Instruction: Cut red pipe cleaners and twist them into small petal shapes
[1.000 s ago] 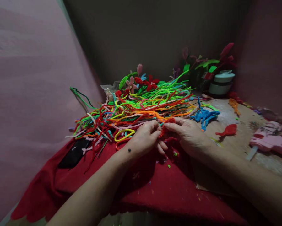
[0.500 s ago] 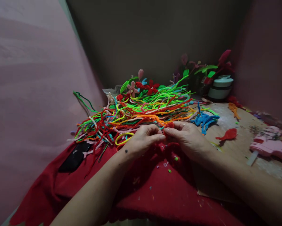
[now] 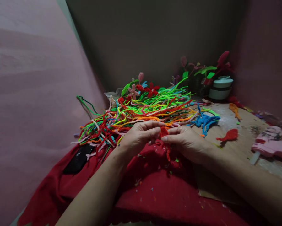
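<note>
Between my two hands is a red pipe cleaner petal, with a twisted tail hanging down toward the cloth. My left hand is closed on its left side, thumb and fingers pinching the edge. From the right, my right hand pinches the same petal between thumb and fingers. Just beyond my hands spreads a pile of loose pipe cleaners in green, red, orange, yellow and white. A similar red petal lies to the right on the brown board, near a bunch of blue pipe cleaner pieces.
A pink glue gun lies on the board at the right. Fuzzy flowers and a lidded pale jar stand at the back. A black phone rests on the red cloth, left, among small scraps.
The red petal has turned so more of its face and its hanging tail show between my fingers. My left fingers have stretched over its top. The view has shifted slightly.
</note>
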`<action>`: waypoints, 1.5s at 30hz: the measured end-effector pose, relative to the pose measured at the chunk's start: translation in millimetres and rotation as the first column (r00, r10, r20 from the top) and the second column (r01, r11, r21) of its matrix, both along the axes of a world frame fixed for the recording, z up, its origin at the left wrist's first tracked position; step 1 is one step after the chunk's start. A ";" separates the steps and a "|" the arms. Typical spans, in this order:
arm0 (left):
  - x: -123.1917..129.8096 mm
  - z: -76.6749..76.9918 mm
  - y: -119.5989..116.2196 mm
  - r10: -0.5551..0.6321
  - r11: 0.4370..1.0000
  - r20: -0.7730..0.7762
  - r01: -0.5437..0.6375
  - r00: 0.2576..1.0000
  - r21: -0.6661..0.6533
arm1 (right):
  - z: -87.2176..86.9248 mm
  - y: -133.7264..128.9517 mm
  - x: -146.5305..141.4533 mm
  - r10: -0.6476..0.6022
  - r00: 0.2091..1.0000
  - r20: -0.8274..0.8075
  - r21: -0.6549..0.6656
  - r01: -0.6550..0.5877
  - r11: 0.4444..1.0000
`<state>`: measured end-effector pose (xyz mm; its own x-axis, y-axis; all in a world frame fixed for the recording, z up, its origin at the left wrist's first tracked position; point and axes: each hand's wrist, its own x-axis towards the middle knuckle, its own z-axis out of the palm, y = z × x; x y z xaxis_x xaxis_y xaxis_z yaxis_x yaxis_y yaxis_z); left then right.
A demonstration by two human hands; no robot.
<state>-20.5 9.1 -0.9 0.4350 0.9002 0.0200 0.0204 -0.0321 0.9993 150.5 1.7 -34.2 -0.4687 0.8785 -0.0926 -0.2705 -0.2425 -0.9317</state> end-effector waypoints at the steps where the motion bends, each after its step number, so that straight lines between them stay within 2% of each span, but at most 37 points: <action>1: -0.2 -0.7 0.1 0.008 1.000 -0.005 -0.008 1.000 0.008 | 0.8 -0.6 0.4 0.024 1.000 0.019 0.002 -0.024 1.000; 4: 1.4 0.3 -1.9 0.035 0.996 -0.098 -0.026 0.995 0.088 | 3.2 -3.1 1.3 0.061 0.995 0.081 0.027 -0.064 0.998; 7: 4.5 4.8 -6.3 0.085 0.964 -0.276 -0.009 0.957 0.265 | 4.1 -5.1 2.3 0.100 0.983 0.152 0.019 -0.104 0.994; 9: 6.4 6.1 -9.1 0.173 0.890 -0.390 0.026 0.905 0.455 | 2.9 -5.1 2.9 0.098 0.974 0.202 0.021 -0.104 0.994; 11: 7.5 4.8 -10.4 0.276 0.775 -0.469 0.094 0.839 0.625 | 1.1 -4.2 3.1 0.088 0.968 0.236 0.037 -0.100 0.994; 13: 7.4 1.8 -10.0 0.348 0.676 -0.503 0.159 0.791 0.719 | -0.1 -3.3 2.8 0.077 0.965 0.251 0.044 -0.091 0.995; 14: 7.0 0.3 -9.3 0.365 0.656 -0.510 0.174 0.779 0.734 | -0.1 -3.0 2.6 0.068 0.966 0.249 0.042 -0.081 0.996; 15: 6.4 -0.7 -8.4 0.359 0.661 -0.515 0.178 0.778 0.729 | 0.2 -2.9 2.3 0.060 0.968 0.243 0.033 -0.070 0.997; 19: 3.3 -0.2 -5.9 0.227 0.761 -0.492 0.162 0.841 0.628 | 2.3 -3.1 1.3 0.024 0.979 0.202 0.007 -0.026 1.000; 21: 2.4 1.2 -5.9 0.226 0.746 -0.485 0.170 0.844 0.644 | 2.7 -3.4 0.9 0.003 0.986 0.168 -0.011 -0.002 1.000; 24: 3.0 1.1 -6.9 0.319 0.670 -0.501 0.183 0.804 0.720 | 2.5 -4.2 0.4 -0.036 0.996 0.087 -0.052 0.040 0.998; 25: 3.7 0.5 -7.2 0.337 0.659 -0.503 0.182 0.796 0.730 | 2.5 -4.4 0.3 -0.030 0.996 0.084 -0.065 0.035 0.997; 27: 5.6 -0.8 -7.4 0.330 0.692 -0.481 0.138 0.812 0.709 | 2.9 -4.5 0.5 -0.006 0.994 0.109 -0.067 0.013 0.998; 29: 7.6 -1.0 -7.1 0.292 0.795 -0.397 0.010 0.870 0.606 | 4.0 -3.6 1.4 -0.023 0.994 0.110 -0.045 0.028 0.999; 31: 9.2 0.0 -6.8 0.218 0.918 -0.303 -0.089 0.928 0.387 | 5.2 -1.8 2.7 -0.107 0.994 0.031 -0.021 0.108 0.994; 32: 10.0 0.8 -6.8 0.168 0.960 -0.278 -0.092 0.946 0.266 | 5.5 -0.7 3.3 -0.150 0.989 -0.014 -0.021 0.150 0.989; 34: 11.4 2.0 -7.7 0.062 0.996 -0.303 -0.041 0.951 0.075 | 5.3 1.6 4.3 -0.195 0.978 -0.080 -0.027 0.193 0.981; 37: 13.4 2.7 -10.4 -0.001 0.999 -0.376 -0.013 0.927 -0.035 | 3.0 3.9 4.7 -0.202 0.975 -0.093 -0.017 0.201 0.979; 39: 14.4 2.9 -12.1 -0.004 1.000 -0.396 -0.005 0.918 -0.023 | 2.0 4.0 4.5 -0.190 0.979 -0.077 -0.012 0.190 0.982; 43: 14.9 3.9 -12.3 0.072 0.988 -0.403 -0.010 0.912 0.156 | 4.7 1.3 3.2 -0.196 0.981 -0.006 -0.020 0.195 0.981; 45: 15.3 4.1 -11.1 0.116 0.974 -0.345 -0.039 0.931 0.223 | 6.8 -0.2 2.4 -0.239 0.971 0.028 -0.014 0.239 0.971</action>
